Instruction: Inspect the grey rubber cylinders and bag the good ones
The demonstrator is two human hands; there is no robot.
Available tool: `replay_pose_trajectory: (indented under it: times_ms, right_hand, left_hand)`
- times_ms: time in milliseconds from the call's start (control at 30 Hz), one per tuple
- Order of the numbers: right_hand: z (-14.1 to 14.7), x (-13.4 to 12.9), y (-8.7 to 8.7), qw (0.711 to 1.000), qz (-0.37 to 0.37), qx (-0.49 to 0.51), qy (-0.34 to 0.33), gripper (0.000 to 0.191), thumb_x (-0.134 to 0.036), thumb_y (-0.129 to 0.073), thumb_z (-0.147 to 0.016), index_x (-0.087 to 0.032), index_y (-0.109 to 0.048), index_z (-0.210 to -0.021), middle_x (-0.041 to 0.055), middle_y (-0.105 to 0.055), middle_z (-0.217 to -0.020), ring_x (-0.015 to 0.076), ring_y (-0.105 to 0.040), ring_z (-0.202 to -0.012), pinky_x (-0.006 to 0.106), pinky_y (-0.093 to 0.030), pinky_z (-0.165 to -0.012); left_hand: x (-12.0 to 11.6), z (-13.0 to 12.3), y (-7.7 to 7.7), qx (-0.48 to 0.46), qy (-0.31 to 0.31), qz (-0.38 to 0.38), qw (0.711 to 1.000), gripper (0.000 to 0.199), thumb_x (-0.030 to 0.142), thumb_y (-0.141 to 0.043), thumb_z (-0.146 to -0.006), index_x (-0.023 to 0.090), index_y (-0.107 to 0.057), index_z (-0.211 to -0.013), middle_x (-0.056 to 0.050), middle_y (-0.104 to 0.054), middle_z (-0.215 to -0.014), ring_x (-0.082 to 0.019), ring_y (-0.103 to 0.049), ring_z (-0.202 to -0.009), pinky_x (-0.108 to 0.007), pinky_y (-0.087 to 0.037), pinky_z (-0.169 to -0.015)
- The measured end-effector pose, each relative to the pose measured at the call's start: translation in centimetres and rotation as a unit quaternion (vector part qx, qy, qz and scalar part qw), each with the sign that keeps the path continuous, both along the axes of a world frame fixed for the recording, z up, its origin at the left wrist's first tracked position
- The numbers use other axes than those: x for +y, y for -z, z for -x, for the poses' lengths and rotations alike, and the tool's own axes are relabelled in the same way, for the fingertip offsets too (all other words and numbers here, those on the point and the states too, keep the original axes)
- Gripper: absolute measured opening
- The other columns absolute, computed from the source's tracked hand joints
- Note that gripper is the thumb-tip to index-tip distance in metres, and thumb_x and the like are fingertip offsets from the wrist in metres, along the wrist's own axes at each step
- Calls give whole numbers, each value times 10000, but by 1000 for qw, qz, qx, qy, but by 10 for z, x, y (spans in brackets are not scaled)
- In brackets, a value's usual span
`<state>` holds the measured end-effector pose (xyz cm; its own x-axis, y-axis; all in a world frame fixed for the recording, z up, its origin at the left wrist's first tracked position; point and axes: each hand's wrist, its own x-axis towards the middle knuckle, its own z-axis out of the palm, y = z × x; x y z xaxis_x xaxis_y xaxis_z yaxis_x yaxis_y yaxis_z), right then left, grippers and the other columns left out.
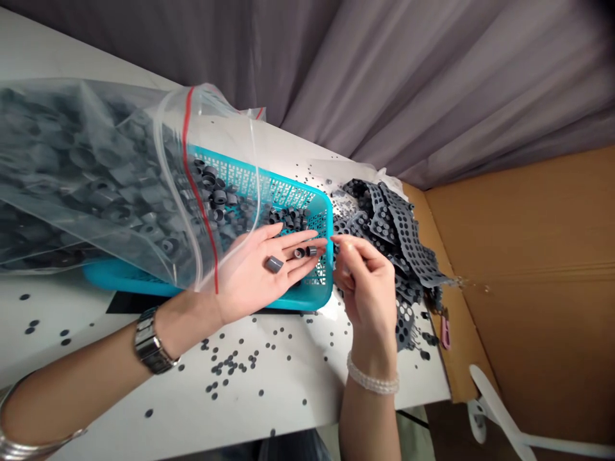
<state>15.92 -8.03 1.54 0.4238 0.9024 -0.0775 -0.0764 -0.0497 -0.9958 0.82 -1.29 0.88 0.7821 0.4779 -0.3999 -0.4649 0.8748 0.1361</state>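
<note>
My left hand [252, 272] is palm up over the blue basket [317, 301], its fingers stretched out flat. One small grey cap [273, 264] lies on the palm, and two more grey caps [311, 251] rest on the fingers. Just right of those fingertips, my right hand [368, 275] is closed, thumb and fingers pressed together; anything pinched in it is too small or hidden to make out. A clear zip bag [96, 166] full of grey caps leans over the basket, its red-striped mouth by my left wrist. Loose caps [220, 196] lie inside the basket.
Perforated dark grey sheets [408, 230] are heaped right of the basket. Small dark discs [230, 365] are scattered over the white table [269, 416]. Pink-handled scissors [446, 333] lie at the right edge, beside cardboard [528, 256]. A grey curtain [384, 77] hangs behind.
</note>
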Motion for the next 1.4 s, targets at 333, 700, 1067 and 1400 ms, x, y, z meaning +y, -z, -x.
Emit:
replay_pose_trajectory:
  times_ms: [333,700,1067,1400]
  right_hand:
    - [17,3,3,950,40,-303,-55,176,-289,-651,-824,-195,-757,-929,7,-677,-767,99,-472,-585,243,-419,-578]
    - [7,6,9,969,68,-232,47,256,-390,-653,-810,-184,-748,-929,-57,-432,-517,81,-353,-470,228,-304,-457]
    - [6,4,8,976,51,-212,7,241,-380,-645,-820,-193,-748,-932,-29,-501,-563,91,-380,-480,228,-304,-445]
    - [12,-10,-8,912,-21,-408,-30,266,-304,-676,-818,-209,-723,-1062,-17,-528,-636,101,-361,-531,259,-338,-514]
  left_hand:
    - [1,-1,2,-6,8,-5,1000,524,318,-371,-951,-17,-446,-1347,-231,-587,-1262,-238,-601,-1151,-296,-473,-992]
    - [-1,-1,-3,6,31,9,999,594,226,-450,-914,-39,-292,-1422,-266,-415,-1448,-275,-452,-1321,-335,-409,-1084]
    - [-6,-9,12,41,17,-77,996,231,11,-525,-857,80,-709,-978,-134,-711,-1105,-199,-616,-1146,-307,-447,-1065]
    - [-5,-5,13,53,2,-104,993,181,39,-560,-853,95,-731,-840,-80,-730,-891,-103,-675,-820,-202,-541,-850]
